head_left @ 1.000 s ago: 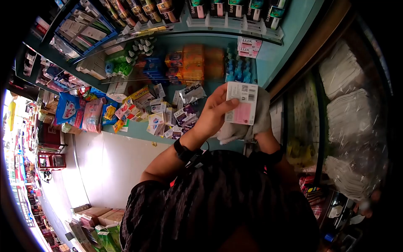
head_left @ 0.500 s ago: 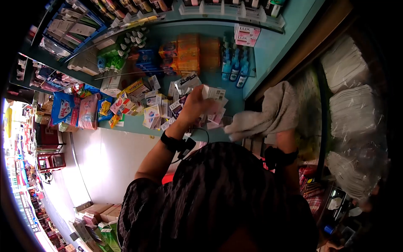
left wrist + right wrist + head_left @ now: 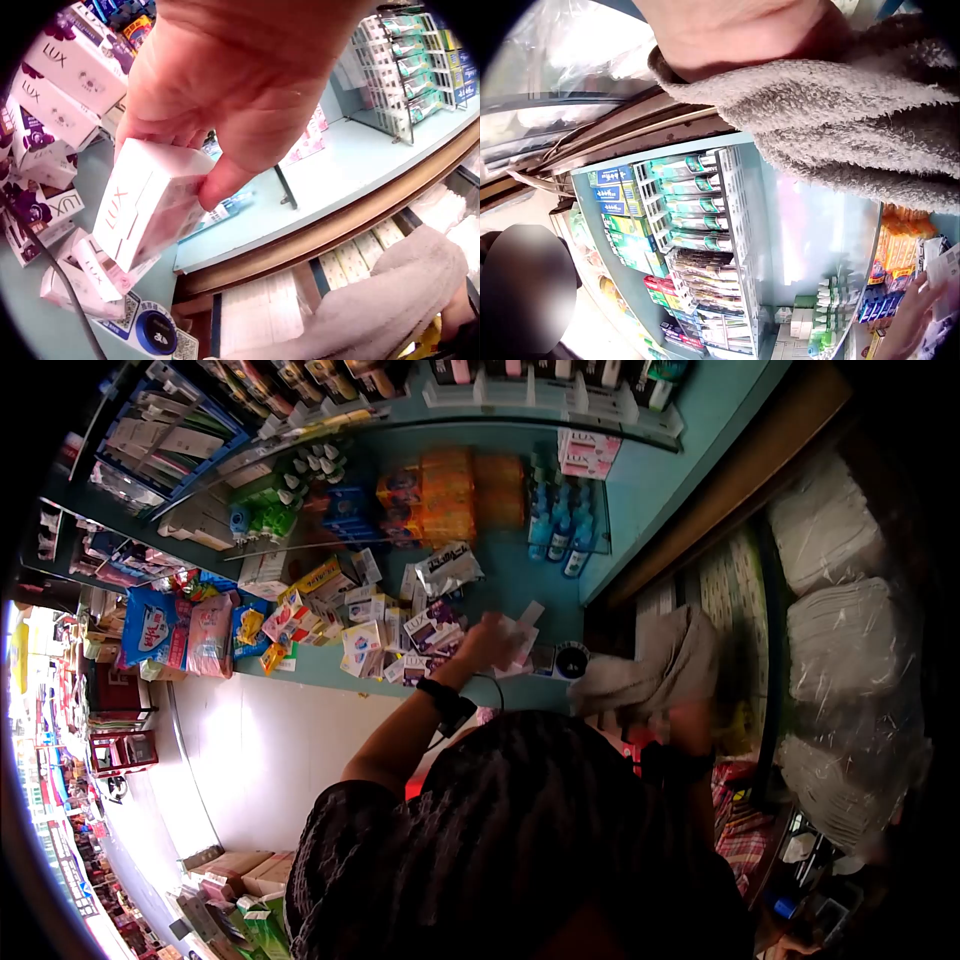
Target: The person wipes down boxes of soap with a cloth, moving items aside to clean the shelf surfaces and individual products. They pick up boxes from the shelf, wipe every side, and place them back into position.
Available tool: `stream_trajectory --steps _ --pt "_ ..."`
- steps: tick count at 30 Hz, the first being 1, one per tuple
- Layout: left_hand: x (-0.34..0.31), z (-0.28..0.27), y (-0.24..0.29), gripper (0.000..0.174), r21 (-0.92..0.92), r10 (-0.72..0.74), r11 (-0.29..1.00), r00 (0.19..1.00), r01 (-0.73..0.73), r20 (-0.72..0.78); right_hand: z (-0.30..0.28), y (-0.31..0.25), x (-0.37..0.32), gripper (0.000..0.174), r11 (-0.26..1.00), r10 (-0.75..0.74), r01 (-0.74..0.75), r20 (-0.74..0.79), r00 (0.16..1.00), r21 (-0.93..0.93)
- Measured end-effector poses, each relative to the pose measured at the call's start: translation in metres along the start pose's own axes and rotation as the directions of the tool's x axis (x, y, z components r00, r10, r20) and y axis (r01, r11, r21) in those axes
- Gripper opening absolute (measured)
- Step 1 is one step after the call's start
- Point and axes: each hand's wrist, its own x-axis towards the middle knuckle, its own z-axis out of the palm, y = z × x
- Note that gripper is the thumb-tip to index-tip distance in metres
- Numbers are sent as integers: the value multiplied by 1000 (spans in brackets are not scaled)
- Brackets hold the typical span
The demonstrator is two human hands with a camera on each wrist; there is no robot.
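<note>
My left hand (image 3: 492, 643) (image 3: 247, 90) grips a pink and white Lux soap box (image 3: 150, 199) (image 3: 520, 630), thumb on its side, just above a heap of similar soap boxes (image 3: 420, 635) (image 3: 60, 97) on the teal shelf (image 3: 520, 575). A few pink boxes (image 3: 86, 274) lie right below the held one. My right hand (image 3: 680, 710) holds a grey towel (image 3: 655, 665) (image 3: 855, 112) bunched in its fingers, off to the right of the shelf. In the right wrist view the towel fills the upper part and the left hand with the box (image 3: 941, 289) shows far off.
Orange packs (image 3: 450, 495), blue bottles (image 3: 560, 530) and green bottles (image 3: 265, 510) stand at the shelf's back. A toothpaste rack (image 3: 697, 217) hangs above. A small round blue-lidded tin (image 3: 572, 658) sits by the shelf's right edge. Bagged white goods (image 3: 830, 590) fill a case on the right.
My left hand has brought the soap box away from the towel and down toward the heap of boxes. My right hand has drawn the towel rightward and lower.
</note>
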Motion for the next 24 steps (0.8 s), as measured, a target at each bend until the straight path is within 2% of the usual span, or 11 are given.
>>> stream_trajectory --steps 2,5,8,9,12,14,15,16,19,20,24 --pt "6 26 -12 33 -114 30 993 998 -36 -55 -9 -24 8 19 987 133 -139 -69 989 -84" --pt "14 75 -34 32 -432 -72 901 996 43 -53 1 -62 22 23 928 286 -358 -418 862 -104" --pt "27 133 -67 34 -189 8 982 1000 -2 30 -6 -66 16 16 910 366 -413 -420 831 -25" --pt "27 124 -60 35 -231 -71 970 996 81 51 -7 -67 14 14 908 384 -419 -442 811 20" --pt "25 98 -39 39 -288 -238 924 968 251 79 -29 -73 9 28 971 224 -239 -278 934 -21" --pt "26 98 -39 43 -333 -310 884 944 329 112 -42 -45 -2 43 1000 -11 11 -47 999 -1" --pt "25 100 -41 45 -354 -347 859 929 370 129 -45 -46 -3 46 1000 -26 26 -8 1000 1" --pt "23 107 -46 48 -316 -257 914 966 253 30 -49 -48 -2 48 999 -41 41 32 999 6" --pt "21 111 -50 45 -370 -278 887 960 275 48 -43 -41 -10 46 997 -57 55 43 997 45" --pt "22 104 -47 47 -460 -331 812 933 359 144 -39 -37 -13 44 997 -57 55 30 998 62" --pt "23 114 -52 48 -303 -303 899 949 317 93 -39 -42 -15 51 993 49 -54 47 998 106"
